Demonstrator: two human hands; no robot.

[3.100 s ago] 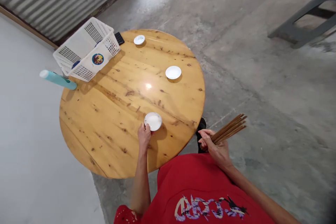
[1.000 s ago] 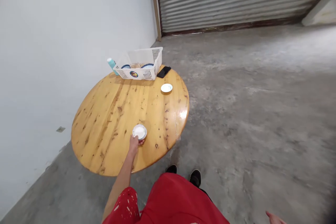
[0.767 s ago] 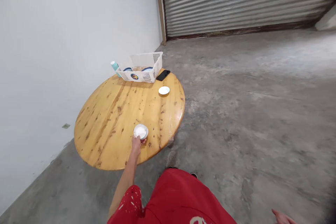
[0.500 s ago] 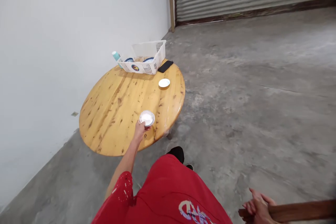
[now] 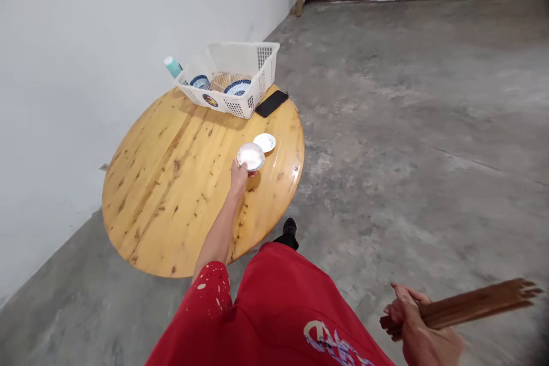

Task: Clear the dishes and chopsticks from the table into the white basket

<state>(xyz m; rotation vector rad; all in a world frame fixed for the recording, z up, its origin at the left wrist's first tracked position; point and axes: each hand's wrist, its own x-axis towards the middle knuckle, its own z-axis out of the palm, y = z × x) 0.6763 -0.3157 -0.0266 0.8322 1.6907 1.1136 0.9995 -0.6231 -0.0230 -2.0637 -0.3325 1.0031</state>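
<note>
My left hand [image 5: 240,174] grips a small white dish [image 5: 251,156] by its near edge, thumb on the rim, above the round wooden table [image 5: 158,183]. Just beyond it, a second white dish [image 5: 266,142] lies on the tabletop, partly overlapped in view by the held one. Whether the held dish is single or stacked, I cannot tell. Low on the right, away from the table, my right hand [image 5: 414,320] is closed around a bundle of brown chopsticks [image 5: 480,302] with uneven ends.
At the table's far side stands a white plastic basket [image 5: 227,104] with blue-patterned bowls [image 5: 199,82] and a blue-rimmed dish [image 5: 237,87] inside. A black phone [image 5: 271,103] lies beside it, and a turquoise bottle [image 5: 172,67] is behind its left corner. A white wall [image 5: 86,57] borders the left.
My left hand has carried the dish forward, close to the dish on the table. My body has come nearer the table. The chopstick bundle in my right hand has swung more into view.
</note>
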